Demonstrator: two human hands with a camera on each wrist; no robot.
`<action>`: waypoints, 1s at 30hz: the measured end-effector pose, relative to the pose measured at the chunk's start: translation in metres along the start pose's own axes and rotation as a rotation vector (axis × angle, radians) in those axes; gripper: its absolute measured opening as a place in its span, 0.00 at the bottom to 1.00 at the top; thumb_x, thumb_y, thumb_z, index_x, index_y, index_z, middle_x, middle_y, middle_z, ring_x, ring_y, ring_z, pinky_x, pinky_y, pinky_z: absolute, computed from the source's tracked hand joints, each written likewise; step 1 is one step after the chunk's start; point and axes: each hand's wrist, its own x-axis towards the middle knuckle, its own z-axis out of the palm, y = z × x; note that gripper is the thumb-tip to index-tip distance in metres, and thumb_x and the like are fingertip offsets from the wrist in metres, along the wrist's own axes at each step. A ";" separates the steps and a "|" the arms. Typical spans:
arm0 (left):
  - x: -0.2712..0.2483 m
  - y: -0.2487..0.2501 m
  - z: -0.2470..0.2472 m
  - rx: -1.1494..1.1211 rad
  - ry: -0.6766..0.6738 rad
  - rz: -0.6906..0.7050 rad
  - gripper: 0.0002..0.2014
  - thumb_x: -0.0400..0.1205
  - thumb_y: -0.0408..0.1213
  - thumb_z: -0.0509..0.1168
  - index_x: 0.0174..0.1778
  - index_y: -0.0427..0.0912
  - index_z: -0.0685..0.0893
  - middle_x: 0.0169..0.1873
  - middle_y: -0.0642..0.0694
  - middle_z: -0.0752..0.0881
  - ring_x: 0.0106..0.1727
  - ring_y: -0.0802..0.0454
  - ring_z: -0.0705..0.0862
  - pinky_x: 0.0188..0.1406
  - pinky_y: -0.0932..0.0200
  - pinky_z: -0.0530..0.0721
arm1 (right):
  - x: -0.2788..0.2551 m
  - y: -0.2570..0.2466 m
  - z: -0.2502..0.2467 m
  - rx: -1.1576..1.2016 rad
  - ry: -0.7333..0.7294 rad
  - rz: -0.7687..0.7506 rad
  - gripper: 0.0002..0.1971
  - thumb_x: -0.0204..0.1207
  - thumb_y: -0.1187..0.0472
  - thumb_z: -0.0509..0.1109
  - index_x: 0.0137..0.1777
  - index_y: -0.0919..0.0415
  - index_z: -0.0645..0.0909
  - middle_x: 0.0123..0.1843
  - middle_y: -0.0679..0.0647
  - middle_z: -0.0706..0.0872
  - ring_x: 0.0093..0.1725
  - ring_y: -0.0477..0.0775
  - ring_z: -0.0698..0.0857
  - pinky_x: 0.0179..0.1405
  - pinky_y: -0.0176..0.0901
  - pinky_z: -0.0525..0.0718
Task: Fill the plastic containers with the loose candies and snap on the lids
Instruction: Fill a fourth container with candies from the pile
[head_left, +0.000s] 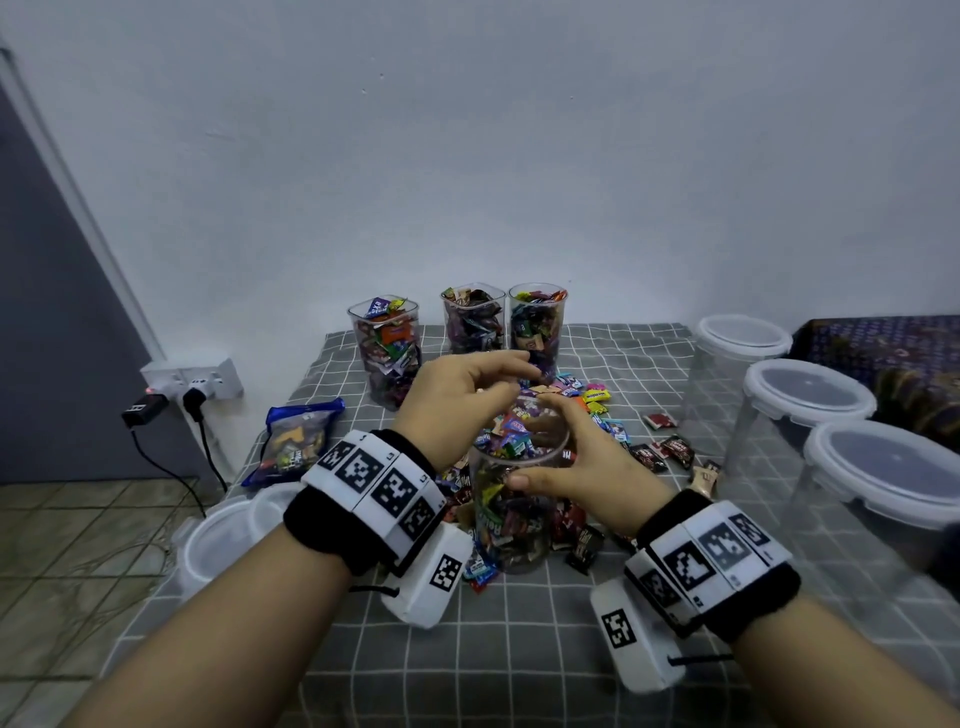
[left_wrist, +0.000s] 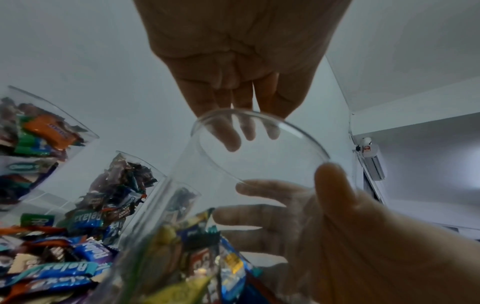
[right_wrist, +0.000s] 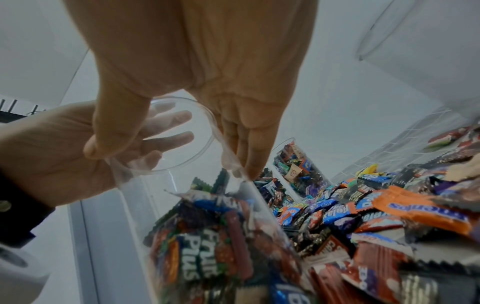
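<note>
A clear jar (head_left: 511, 512), partly filled with candies, stands upright on the checked cloth (head_left: 519, 639) amid the loose candies (head_left: 597, 410). Its upper wall is gripped by the right hand (head_left: 582, 467), thumb in front and fingers curled round the back. The left hand (head_left: 457, 402) is held over the jar's mouth, fingers straight and spread, nothing visibly held. Behind the jar three filled jars (head_left: 475, 319) stand lidless. To its right are three lidded containers (head_left: 810, 410); to its left, loose lids (head_left: 228, 530).
</note>
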 end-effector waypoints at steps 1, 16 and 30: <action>0.000 0.000 -0.002 -0.015 0.040 0.000 0.14 0.80 0.28 0.64 0.43 0.55 0.87 0.54 0.57 0.87 0.50 0.57 0.86 0.42 0.63 0.84 | -0.001 -0.001 0.000 0.011 -0.001 0.006 0.46 0.51 0.44 0.80 0.71 0.46 0.63 0.60 0.40 0.80 0.63 0.41 0.80 0.64 0.35 0.77; -0.007 -0.078 -0.043 0.114 0.318 -0.497 0.06 0.80 0.37 0.66 0.50 0.45 0.87 0.52 0.44 0.87 0.54 0.44 0.83 0.55 0.52 0.78 | 0.007 0.022 -0.046 -0.726 0.178 0.425 0.22 0.78 0.55 0.63 0.71 0.62 0.71 0.70 0.62 0.77 0.67 0.61 0.77 0.61 0.48 0.75; -0.010 -0.100 -0.032 0.616 -0.368 -0.833 0.22 0.77 0.58 0.65 0.58 0.44 0.80 0.55 0.42 0.83 0.54 0.46 0.81 0.54 0.57 0.76 | 0.013 0.037 -0.046 -0.937 -0.062 0.767 0.19 0.82 0.55 0.59 0.67 0.65 0.75 0.69 0.62 0.79 0.66 0.59 0.79 0.58 0.42 0.76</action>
